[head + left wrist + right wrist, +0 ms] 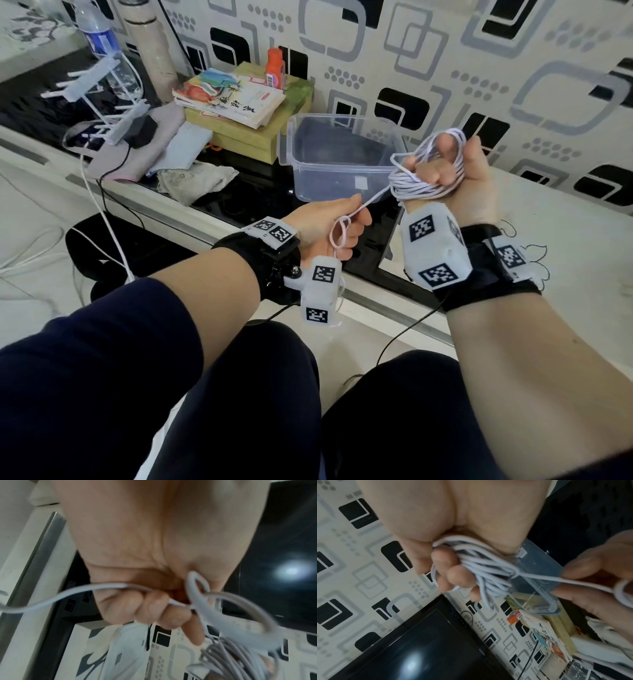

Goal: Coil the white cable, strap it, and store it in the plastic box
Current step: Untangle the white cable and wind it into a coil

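Observation:
My right hand is raised in front of the wall and grips the coiled white cable, whose loops wrap round its fingers. One taut strand runs from the coil down-left to my left hand. The left hand pinches that free end, which forms a small loop at the palm. The clear plastic box stands open on the counter just behind both hands, with only a small white piece seen inside.
Left of the box are a yellow-green carton with booklets and an orange bottle, cloths, a white rack and a water bottle. Loose cables trail over the floor. A dark screen stands by the wall.

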